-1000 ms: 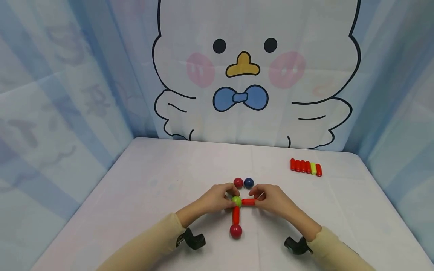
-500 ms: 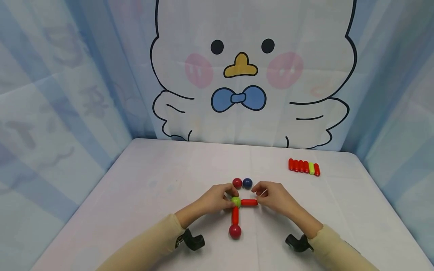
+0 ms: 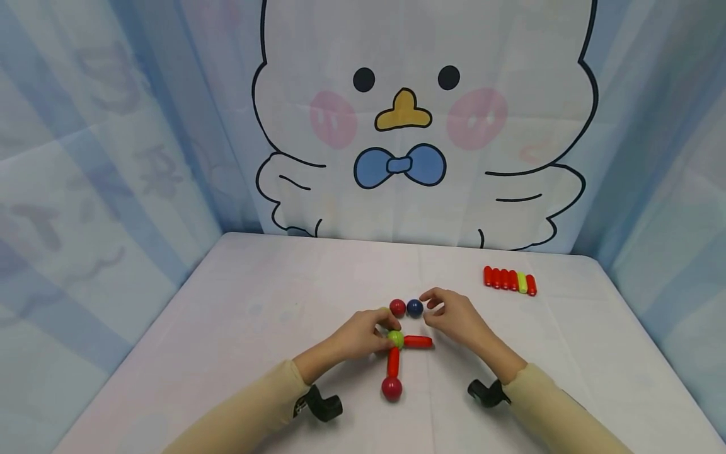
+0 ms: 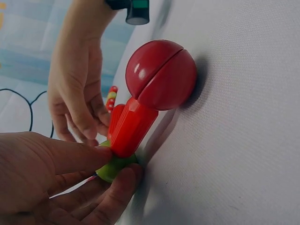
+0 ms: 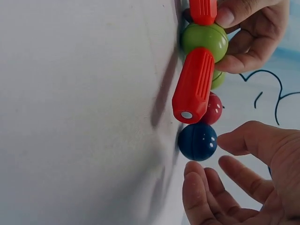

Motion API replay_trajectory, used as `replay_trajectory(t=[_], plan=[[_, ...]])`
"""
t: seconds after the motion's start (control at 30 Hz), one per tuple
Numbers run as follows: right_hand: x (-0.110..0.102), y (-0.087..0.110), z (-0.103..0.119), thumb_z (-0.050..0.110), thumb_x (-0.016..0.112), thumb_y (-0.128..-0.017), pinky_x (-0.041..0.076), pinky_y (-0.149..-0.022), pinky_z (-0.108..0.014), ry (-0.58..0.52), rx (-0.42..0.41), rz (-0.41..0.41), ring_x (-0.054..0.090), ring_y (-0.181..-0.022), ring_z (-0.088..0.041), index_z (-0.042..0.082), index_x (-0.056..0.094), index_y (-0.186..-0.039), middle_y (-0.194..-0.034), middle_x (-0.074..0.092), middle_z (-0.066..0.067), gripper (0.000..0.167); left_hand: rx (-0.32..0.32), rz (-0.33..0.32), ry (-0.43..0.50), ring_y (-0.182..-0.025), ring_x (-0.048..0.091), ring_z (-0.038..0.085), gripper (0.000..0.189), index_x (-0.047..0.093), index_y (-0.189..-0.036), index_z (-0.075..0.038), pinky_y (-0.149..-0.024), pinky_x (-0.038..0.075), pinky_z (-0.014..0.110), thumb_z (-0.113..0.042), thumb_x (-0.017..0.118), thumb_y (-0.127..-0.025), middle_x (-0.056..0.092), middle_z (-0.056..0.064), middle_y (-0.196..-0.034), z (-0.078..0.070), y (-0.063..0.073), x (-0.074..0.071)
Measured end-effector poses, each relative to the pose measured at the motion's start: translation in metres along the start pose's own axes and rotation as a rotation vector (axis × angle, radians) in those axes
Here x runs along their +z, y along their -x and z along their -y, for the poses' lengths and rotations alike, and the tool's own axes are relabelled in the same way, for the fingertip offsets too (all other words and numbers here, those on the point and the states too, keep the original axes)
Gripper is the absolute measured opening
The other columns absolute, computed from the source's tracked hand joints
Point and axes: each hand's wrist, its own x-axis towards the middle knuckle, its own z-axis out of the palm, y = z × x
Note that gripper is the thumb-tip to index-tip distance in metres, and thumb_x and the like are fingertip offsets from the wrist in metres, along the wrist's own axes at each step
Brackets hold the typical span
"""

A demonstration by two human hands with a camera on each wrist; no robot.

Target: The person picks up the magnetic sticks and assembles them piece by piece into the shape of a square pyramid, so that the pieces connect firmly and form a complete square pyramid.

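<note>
My left hand pinches a green ball between thumb and fingers. From that ball one red rod points right, its free end showing a pale round tip in the right wrist view. A second red rod runs toward the front and ends in a dark red ball. My right hand is beside a blue ball, thumb and fingers spread apart around its near side and holding nothing. Touching the blue ball is another red ball. A further green ball is partly hidden behind the left fingers.
Toward the back right of the white-covered table, several red rods and one yellow-green rod lie side by side in a row. A curtain with a cartoon bird stands behind the table. Each wrist wears a black camera.
My right hand has let go of the right-pointing red rod and moved away from it, up to the blue ball. The left hand keeps its pinch on the green ball.
</note>
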Motion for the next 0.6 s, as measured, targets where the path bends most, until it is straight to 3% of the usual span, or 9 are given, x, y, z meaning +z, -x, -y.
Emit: replay_trajectory(t=[0.3,0.6], plan=[[0.008,-0.017,0.004,0.008,0.075,-0.090,0.061,-0.087,-0.040,0.013,-0.021,0.021,0.066,-0.099,-0.026,0.007,0.068,-0.127,-0.120,0.069,-0.015,0.038,-0.007,0.003,0.008,-0.092,0.064,0.018,0.025,0.069,-0.115,-0.015,-0.079,0.060,0.030,-0.010,0.077,-0.092,0.071,0.006,-0.118,0.000,0.001,0.000],[0.009,-0.020,0.008,0.009,0.075,-0.090,0.059,-0.091,-0.043,0.037,0.021,0.024,0.064,-0.099,-0.026,0.006,0.069,-0.122,-0.121,0.069,-0.015,0.033,-0.006,0.006,0.026,-0.092,0.064,0.017,0.024,0.068,-0.114,-0.016,-0.079,0.060,0.029,-0.009,0.076,-0.092,0.071,0.005,-0.118,0.002,0.000,0.000]])
